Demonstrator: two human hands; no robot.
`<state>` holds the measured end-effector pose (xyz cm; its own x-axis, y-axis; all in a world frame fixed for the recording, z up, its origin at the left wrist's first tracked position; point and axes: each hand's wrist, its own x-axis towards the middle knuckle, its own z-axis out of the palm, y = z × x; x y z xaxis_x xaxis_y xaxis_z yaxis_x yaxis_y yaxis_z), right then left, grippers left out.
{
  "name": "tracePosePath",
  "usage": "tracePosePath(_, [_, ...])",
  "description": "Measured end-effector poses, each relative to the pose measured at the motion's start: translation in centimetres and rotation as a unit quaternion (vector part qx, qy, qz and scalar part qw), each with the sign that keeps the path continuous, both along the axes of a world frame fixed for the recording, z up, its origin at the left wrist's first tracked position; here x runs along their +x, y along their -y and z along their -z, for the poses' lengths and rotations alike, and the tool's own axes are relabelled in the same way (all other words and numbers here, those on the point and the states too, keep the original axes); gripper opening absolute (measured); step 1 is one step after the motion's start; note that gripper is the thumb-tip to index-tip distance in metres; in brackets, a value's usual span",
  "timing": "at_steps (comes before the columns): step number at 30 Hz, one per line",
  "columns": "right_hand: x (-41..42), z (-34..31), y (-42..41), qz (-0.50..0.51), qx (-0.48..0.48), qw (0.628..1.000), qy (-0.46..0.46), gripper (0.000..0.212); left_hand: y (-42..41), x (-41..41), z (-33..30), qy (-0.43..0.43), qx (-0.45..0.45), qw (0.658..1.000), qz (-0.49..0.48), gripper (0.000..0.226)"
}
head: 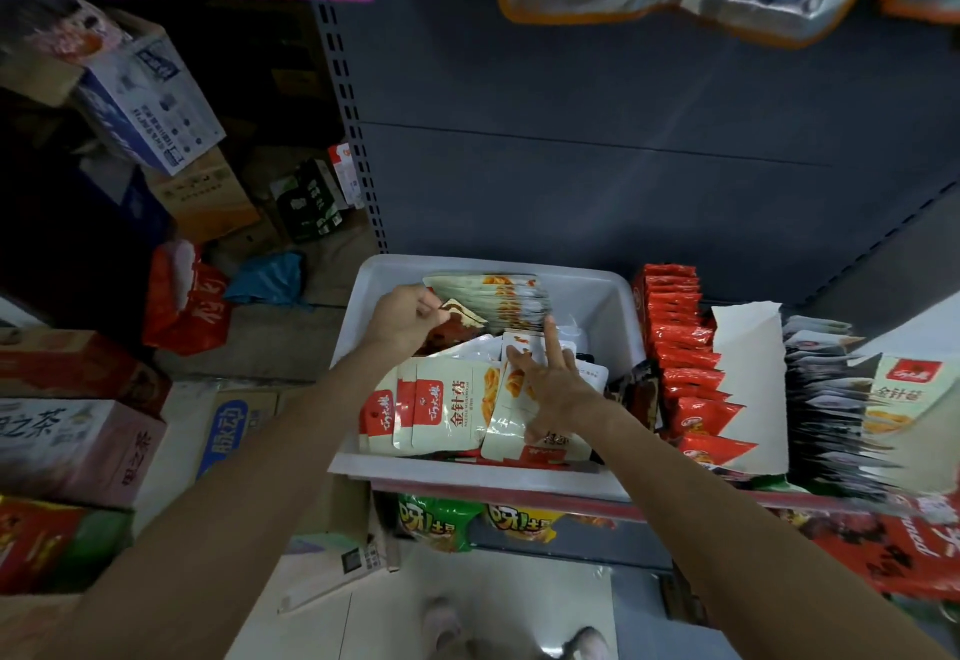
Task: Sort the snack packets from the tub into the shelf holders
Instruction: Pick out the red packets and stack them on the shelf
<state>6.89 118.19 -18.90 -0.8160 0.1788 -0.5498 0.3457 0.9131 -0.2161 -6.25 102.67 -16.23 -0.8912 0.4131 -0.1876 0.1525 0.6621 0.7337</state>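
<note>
Nearest the camera, the tub [358,467] is parked on the shelf edge, probably so both hands can dig in without stooping. Cream packets [441,412] are piled loose at its front, and the right hand [553,389] is laid flat over them with fingers [551,342] extended, gripping nothing, seemingly to fan them out by type. A bit further in, a brown packet [457,319] is pinched by the left hand [402,319], lifted clear of the pile. Behind that, a neat stack [498,295] is stood on edge. To the right, red packets [680,347] are already filed upright in a holder [748,373], so fronts stay readable.
</note>
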Motion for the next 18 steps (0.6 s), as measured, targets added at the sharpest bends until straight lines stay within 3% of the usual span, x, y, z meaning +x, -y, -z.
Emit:
tracePosePath(2, [0.0, -0.3, 0.1, 0.001, -0.004, 1.000, 0.003, 0.113, 0.3, 0.0, -1.0, -0.005, -0.007, 0.999, 0.046, 0.008])
tracePosePath(4, [-0.1, -0.5, -0.1, -0.002, -0.022, 1.000, 0.004, 0.112, 0.4, 0.3, -1.2, -0.001, -0.029, 0.997, 0.066, 0.016])
tracePosePath(8, [0.3, -0.9, -0.8, 0.035, -0.126, 0.990, -0.043, 0.107, -0.2, 1.8, -0.9, 0.010, -0.040, 0.996, 0.076, 0.021])
tracePosePath(12, [0.4, -1.9, -1.4, 0.137, -0.281, 0.938, -0.150, 0.092, -1.3, 2.0, -1.4, -0.037, -0.021, 0.998, 0.054, 0.023])
tracePosePath(16, [0.3, -3.2, -1.6, 0.225, -0.327, 0.892, -0.217, 0.073, -2.0, 2.3, -2.3, -0.093, 0.035, 0.995, 0.028, 0.015])
tracePosePath(18, [0.4, -4.2, -1.6, 0.247, -0.367, 0.865, -0.237, 0.061, -2.0, 2.6, -2.2, -0.079, 0.082, 0.993, 0.014, 0.013])
